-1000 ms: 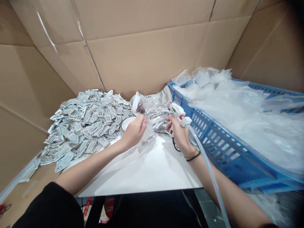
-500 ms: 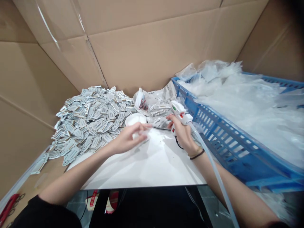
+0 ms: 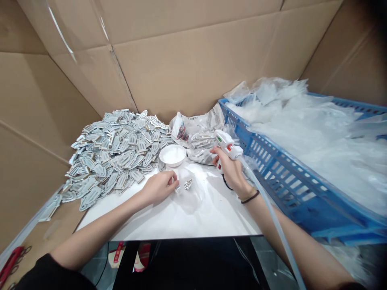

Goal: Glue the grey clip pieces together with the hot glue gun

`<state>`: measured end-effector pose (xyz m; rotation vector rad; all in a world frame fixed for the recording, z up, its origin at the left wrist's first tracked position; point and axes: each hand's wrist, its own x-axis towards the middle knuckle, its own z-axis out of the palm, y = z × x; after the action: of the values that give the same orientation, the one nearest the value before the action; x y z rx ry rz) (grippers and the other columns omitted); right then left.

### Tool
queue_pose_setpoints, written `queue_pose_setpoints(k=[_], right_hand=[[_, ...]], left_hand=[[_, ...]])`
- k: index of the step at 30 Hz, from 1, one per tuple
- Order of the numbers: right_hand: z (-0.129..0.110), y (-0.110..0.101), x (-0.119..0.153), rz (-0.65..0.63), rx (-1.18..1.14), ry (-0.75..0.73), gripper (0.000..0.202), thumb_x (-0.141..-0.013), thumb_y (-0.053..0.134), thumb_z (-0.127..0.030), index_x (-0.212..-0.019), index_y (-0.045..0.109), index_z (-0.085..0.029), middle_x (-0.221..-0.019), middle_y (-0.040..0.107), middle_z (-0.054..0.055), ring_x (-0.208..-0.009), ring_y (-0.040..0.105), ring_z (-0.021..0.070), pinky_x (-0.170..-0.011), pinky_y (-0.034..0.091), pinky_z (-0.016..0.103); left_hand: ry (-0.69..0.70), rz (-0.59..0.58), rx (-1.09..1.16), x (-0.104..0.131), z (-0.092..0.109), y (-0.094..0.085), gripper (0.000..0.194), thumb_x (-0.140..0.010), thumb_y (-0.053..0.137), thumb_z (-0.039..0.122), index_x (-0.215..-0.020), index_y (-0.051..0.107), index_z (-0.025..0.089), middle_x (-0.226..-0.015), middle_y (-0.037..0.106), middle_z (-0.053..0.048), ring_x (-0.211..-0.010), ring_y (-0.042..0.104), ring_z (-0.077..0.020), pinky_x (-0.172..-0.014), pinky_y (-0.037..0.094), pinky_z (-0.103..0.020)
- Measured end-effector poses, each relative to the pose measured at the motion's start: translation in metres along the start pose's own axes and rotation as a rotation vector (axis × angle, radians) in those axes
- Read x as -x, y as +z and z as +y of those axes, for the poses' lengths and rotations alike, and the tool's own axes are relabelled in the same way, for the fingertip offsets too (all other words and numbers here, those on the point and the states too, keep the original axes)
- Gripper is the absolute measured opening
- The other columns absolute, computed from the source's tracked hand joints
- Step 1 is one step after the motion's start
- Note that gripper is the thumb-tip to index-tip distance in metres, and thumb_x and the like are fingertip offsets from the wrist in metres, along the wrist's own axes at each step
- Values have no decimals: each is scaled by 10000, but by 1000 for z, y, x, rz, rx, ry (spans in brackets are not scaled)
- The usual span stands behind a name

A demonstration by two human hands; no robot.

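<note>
In the head view, my left hand (image 3: 160, 187) rests low over the white tabletop, its thumb and fingers pinched on the edge of a clear plastic bag (image 3: 193, 199). A small grey-and-white patterned piece (image 3: 188, 185) shows at the bag, just right of my fingertips; whether it lies inside or on top I cannot tell. My right hand (image 3: 231, 171) is wrapped round the handle of a white hot glue gun (image 3: 228, 143), nose pointing up and left. A long translucent glue stick (image 3: 272, 213) trails from its back along my forearm. Beyond my left hand stands a white bowl (image 3: 173, 155).
A heap of grey, pointed pieces (image 3: 121, 149) covers the left of the table (image 3: 181, 223). Crumpled plastic packaging (image 3: 199, 135) lies at the back. On the right is a blue crate (image 3: 272, 161) full of clear bags (image 3: 320, 141). Cardboard walls (image 3: 193, 64) surround the table.
My left hand has come down and nearer, from in front of the bowl to the tabletop. The clear bag and patterned piece now show clearly. The glue gun has shifted slightly left.
</note>
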<state>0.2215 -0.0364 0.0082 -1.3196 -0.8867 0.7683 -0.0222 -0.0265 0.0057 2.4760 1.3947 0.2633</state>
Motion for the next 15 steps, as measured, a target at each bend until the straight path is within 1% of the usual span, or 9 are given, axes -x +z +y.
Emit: queue_pose_setpoints(k=[2, 4, 6, 8, 10, 15], right_hand=[[-1, 0, -1, 5, 2, 9, 199, -803, 641, -336, -706, 673, -166, -475, 562, -8, -457, 478, 97, -523, 321, 298], [-1, 0, 0, -5, -1, -3, 191, -801, 644, -332, -702, 668, -171, -479, 566, -6, -461, 476, 102, -520, 326, 294], [-2, 0, 0, -21, -2, -21, 200, -799, 646, -339, -687, 657, -174, -489, 573, 1, -467, 474, 108, -517, 332, 294], [-2, -1, 1, -17, 9, -15, 226, -797, 643, -357, -664, 645, -174, -481, 560, 5, -461, 470, 110, -516, 331, 296], [-1, -1, 2, -21, 17, -17, 248, -795, 645, -387, -664, 641, -177, -483, 556, 5, -459, 468, 115, -519, 338, 298], [2, -1, 2, -47, 55, -42, 263, -815, 619, -425, -723, 660, -182, -512, 575, 8, -503, 499, 145, -541, 370, 297]], left_hand=[[-6, -43, 95, 0, 1, 9, 220, -888, 522, 326, -723, 606, 207, -697, 658, -30, -639, 585, -194, -554, 350, -266], [-23, -65, 212, 0, 3, 13, 254, -903, 505, 346, -709, 581, 202, -652, 624, -15, -612, 556, -178, -549, 350, -261], [-17, -29, 300, -1, 6, 11, 277, -921, 468, 346, -693, 530, 201, -635, 586, -2, -604, 533, -164, -561, 361, -261], [22, 48, 352, -2, 11, 3, 284, -939, 427, 339, -694, 483, 208, -640, 564, 4, -605, 521, -157, -578, 373, -265], [58, 145, 365, -1, 17, -10, 271, -951, 410, 357, -724, 470, 222, -632, 548, 10, -592, 514, -159, -578, 377, -274], [93, 354, 270, 0, 33, -44, 203, -946, 434, 372, -798, 480, 240, -573, 467, 34, -548, 477, -157, -574, 370, -278]])
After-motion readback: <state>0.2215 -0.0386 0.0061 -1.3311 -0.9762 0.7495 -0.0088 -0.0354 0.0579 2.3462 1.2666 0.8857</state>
